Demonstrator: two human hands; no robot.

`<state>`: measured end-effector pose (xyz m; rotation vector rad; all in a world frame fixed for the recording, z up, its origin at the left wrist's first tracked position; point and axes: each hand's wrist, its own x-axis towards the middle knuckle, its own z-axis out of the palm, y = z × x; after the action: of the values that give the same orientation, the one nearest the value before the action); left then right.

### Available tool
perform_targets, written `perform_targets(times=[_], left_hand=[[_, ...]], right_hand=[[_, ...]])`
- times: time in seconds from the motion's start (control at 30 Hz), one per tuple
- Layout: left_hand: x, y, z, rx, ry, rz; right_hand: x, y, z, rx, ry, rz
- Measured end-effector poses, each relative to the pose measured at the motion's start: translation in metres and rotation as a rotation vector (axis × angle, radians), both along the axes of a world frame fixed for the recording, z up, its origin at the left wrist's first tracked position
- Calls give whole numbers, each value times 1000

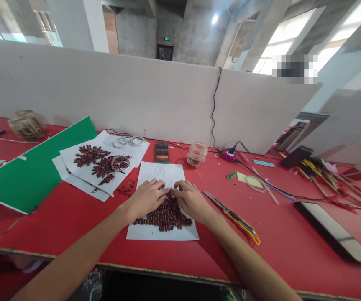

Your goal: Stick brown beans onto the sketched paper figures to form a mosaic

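Note:
A white sheet of paper (180,235) lies before me, covered in its lower half by rows of glossy dark brown seeds (164,217). Faint line drawing shows on its upper part. My left hand (147,196) rests over the left side of the sheet, fingers bent and closed towards the middle. From the right, my right hand (193,200) meets it at the upper edge of the seeds, thumb and fingers pinched. Their fingertips nearly touch; whatever is between them is too small or hidden to tell. Several loose seeds (126,188) lie on the red table left of the sheet.
A yellow utility knife (241,223) lies right of my right hand. Behind the paper stand a dark box (162,152) and a glass jar (197,154). Seed-covered sheets (73,177) and a green board (42,167) are leftward; a tablet-like device (337,232) lies far right.

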<state>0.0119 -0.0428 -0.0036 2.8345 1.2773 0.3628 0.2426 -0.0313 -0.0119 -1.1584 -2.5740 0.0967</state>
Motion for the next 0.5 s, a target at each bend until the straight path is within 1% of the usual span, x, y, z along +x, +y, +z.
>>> perform_targets(times=[0.1, 0.17, 0.23, 0.3, 0.37, 0.4, 0.43, 0.5], left_hand=[[-1, 4, 3, -29, -7, -20], [-9, 10, 9, -59, -44, -13], [-26, 17, 19, -88, -115, 74], [-50, 23, 30, -104, -189, 249], [-75, 25, 40, -126, -211, 403], [-85, 25, 43, -171, -206, 447], [-93, 25, 44, -232, -208, 454], [-100, 23, 41, -340, -278, 441]], right_hand=[[0, -1, -1, 49, -80, 34], [1, 0, 0, 66, -94, 48], [3, 1, -1, 81, -45, 31], [4, 2, -1, 91, 53, -14], [5, 4, 0, 96, 148, -63], [5, 4, 0, 98, 182, -78], [5, 5, 0, 97, 204, -85], [5, 5, 1, 84, 226, -80]])
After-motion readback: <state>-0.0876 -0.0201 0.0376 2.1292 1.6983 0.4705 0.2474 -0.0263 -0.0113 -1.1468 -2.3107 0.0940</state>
